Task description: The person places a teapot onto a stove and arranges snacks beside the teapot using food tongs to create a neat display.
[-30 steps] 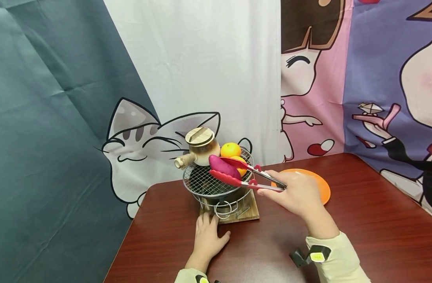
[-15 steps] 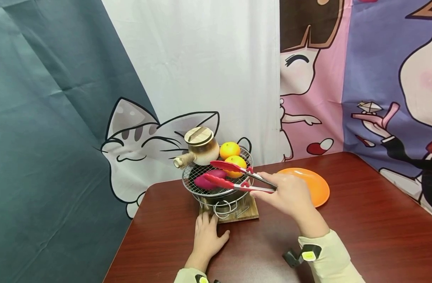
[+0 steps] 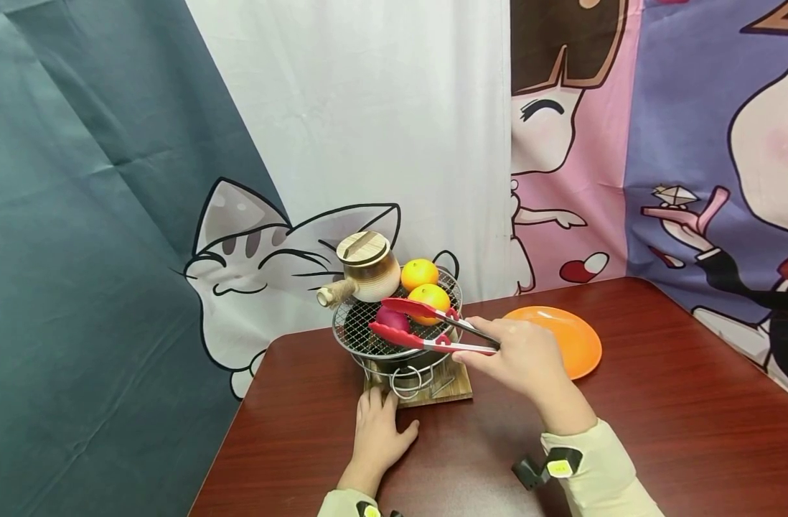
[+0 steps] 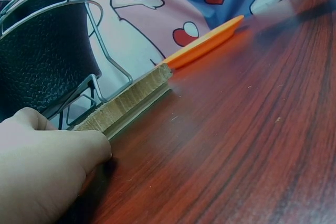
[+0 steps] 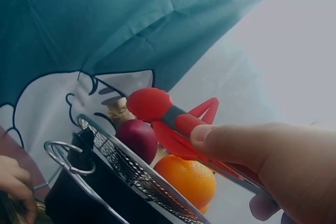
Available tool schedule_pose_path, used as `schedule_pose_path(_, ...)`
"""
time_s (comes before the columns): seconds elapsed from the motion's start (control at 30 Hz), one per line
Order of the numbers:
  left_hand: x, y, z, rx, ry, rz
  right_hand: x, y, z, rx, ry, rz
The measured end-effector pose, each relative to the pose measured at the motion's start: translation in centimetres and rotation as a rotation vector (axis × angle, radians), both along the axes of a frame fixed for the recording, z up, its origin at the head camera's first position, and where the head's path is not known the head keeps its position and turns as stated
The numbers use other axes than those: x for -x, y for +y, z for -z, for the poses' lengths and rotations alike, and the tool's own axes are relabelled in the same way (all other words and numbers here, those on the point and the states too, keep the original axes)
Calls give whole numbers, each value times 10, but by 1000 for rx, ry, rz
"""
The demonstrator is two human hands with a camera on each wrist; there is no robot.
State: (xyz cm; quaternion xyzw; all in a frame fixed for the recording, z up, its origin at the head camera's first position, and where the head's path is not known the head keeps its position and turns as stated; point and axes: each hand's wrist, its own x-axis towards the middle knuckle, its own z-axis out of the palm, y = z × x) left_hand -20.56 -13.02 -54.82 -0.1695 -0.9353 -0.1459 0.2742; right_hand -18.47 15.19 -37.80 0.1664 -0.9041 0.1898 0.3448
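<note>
My right hand grips red-tipped metal tongs, their handles squeezed between thumb and fingers. The two red tips are spread above the grill mesh. A purple sweet potato lies on the mesh between the tips in the head view; the right wrist view shows the sweet potato just below them. Two oranges sit beside it, the nearer orange partly behind the upper tip. My left hand rests at the front left of the wooden board, fingertips at its edge.
A clay pot with a wooden lid stands at the back left of the mesh, its handle pointing left. Below the mesh is a black stove body in a wire frame. An orange plate lies right of the stove, behind my right hand.
The tongs held the sweet potato above the mesh, then let it go onto the mesh. They have shifted a little left and down; the sweet potato has turned and now looks rounder.
</note>
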Motion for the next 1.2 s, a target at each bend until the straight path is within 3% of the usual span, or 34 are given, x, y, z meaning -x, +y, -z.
schedule_pose_path(0.67, 1, 2, -1, -2, 11, 4, -18, -8, -12, -86, -11, 48)
schedule_pose_path(1.2, -3, 2, -5, -5, -32, -13, -15, -7, -9, -107, 26, 33)
